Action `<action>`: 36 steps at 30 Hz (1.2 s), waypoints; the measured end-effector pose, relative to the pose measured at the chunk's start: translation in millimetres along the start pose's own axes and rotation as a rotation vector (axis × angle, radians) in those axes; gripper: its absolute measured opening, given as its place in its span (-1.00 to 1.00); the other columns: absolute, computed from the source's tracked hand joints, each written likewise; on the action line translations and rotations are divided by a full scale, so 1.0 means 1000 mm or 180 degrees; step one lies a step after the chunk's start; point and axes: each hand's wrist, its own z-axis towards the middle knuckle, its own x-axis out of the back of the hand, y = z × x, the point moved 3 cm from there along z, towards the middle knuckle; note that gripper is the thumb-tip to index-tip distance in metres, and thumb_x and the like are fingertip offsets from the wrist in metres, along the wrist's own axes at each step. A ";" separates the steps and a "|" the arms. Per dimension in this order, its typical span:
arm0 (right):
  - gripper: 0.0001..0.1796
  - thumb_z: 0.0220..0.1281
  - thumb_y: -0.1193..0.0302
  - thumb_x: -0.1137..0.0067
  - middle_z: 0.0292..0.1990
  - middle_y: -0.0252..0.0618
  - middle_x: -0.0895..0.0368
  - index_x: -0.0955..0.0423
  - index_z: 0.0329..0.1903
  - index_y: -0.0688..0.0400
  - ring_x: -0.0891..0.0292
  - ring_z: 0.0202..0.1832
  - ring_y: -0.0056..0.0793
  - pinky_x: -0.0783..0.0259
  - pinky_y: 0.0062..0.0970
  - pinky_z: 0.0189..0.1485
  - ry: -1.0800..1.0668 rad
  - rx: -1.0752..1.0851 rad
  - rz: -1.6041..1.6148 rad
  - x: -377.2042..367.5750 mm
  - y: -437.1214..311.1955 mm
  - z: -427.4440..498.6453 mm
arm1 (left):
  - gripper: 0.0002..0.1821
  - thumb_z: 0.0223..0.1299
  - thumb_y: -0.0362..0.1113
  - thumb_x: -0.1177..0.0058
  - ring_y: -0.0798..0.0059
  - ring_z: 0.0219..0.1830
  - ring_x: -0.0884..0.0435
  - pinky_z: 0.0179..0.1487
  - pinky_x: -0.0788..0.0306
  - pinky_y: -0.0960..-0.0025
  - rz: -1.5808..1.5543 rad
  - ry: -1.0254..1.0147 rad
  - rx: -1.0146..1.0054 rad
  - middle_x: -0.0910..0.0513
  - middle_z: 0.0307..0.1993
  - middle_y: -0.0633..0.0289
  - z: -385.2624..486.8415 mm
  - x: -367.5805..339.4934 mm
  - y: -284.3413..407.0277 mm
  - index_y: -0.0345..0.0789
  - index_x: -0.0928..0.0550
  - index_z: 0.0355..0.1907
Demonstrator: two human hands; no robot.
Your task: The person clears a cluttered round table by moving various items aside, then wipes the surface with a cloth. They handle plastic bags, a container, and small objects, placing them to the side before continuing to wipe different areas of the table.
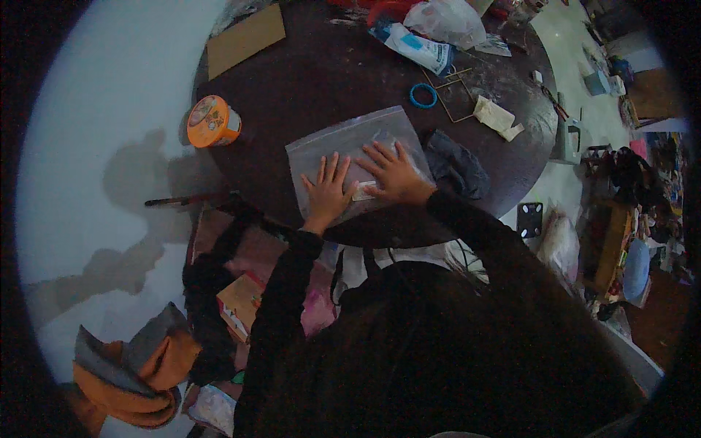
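Note:
A clear plastic zip bag (339,137) lies flat near the front edge of a dark round table (306,82). My left hand (329,189) rests palm down on its left half, fingers spread. On the right half lies my right hand (397,175), also palm down with the fingers apart. Between the two hands a small pale label (364,191) with writing shows at the bag. Just right of the bag, close to my right wrist, sits a crumpled dark cloth or bag (457,164). Whether anything is inside the zip bag I cannot tell.
An orange-lidded tub (211,123) stands at the table's left edge, below a cardboard piece (246,41). Toward the back right are a blue ring (423,96), a thin square frame (452,98), crumpled paper (495,116), a white-and-blue packet (419,46) and a plastic bag (446,22).

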 end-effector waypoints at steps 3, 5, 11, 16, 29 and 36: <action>-0.27 0.25 -0.05 0.00 0.36 -0.05 -0.17 -0.16 0.39 -0.02 -0.08 0.38 0.00 0.01 0.12 0.34 0.1001 -0.0745 0.0942 0.017 0.027 -0.011 | -0.29 0.26 0.13 0.07 0.07 0.42 -0.14 0.32 0.02 -0.29 -0.0526 0.0957 0.0541 -0.18 0.41 0.10 -0.008 -0.002 -0.032 -0.18 -0.25 0.38; -0.37 0.23 0.00 -0.06 0.18 0.00 -0.41 -0.35 0.25 0.08 -0.24 0.25 0.06 -0.14 -0.05 0.30 0.1938 -0.2190 0.1121 0.005 0.062 -0.026 | -0.30 0.26 0.11 0.03 0.02 0.36 -0.23 0.35 -0.11 -0.03 -0.1076 0.1848 0.1275 -0.22 0.38 0.04 -0.021 -0.002 -0.071 -0.34 -0.35 0.31; -0.58 0.28 0.12 -0.13 -0.26 -0.01 -0.63 -0.53 -0.14 0.27 -0.58 -0.19 -0.06 -0.45 -0.23 -0.10 0.0236 -0.3295 0.1908 -0.020 0.095 -0.029 | -0.54 0.30 -0.03 -0.04 0.24 -0.05 -0.55 0.05 -0.36 0.31 -0.3083 0.0573 0.2932 -0.59 -0.07 0.10 -0.036 -0.026 -0.110 -0.47 -0.59 -0.13; -0.62 0.31 0.17 -0.12 -0.28 0.04 -0.61 -0.45 -0.14 0.28 -0.59 -0.21 -0.01 -0.40 -0.20 -0.23 0.1513 -0.2298 0.2049 -0.037 0.102 -0.021 | -0.69 0.37 -0.12 0.04 0.34 -0.22 -0.57 -0.09 -0.41 0.34 -0.2828 0.1386 0.1901 -0.64 -0.27 0.15 -0.035 -0.033 -0.113 -0.37 -0.57 -0.18; -0.68 0.29 0.22 -0.06 -0.39 0.12 -0.58 -0.41 -0.10 0.21 -0.53 -0.29 0.18 -0.39 0.10 -0.25 0.1225 -0.2763 0.1413 -0.065 0.118 0.002 | -0.73 0.30 -0.13 0.00 -0.02 -0.19 -0.60 -0.10 -0.45 0.12 -0.1428 0.0930 0.2103 -0.64 -0.27 -0.01 0.001 -0.040 -0.121 -0.31 -0.59 -0.22; -0.61 0.20 0.15 -0.12 -0.33 0.11 -0.60 -0.51 -0.25 0.29 -0.56 -0.28 0.11 -0.45 -0.04 -0.20 0.0711 -0.3183 0.1230 -0.055 0.109 0.009 | -0.69 0.30 -0.12 0.04 -0.05 -0.11 -0.58 -0.04 -0.43 0.06 -0.1239 0.0637 0.2493 -0.63 -0.19 -0.03 0.001 -0.068 -0.154 -0.33 -0.62 -0.20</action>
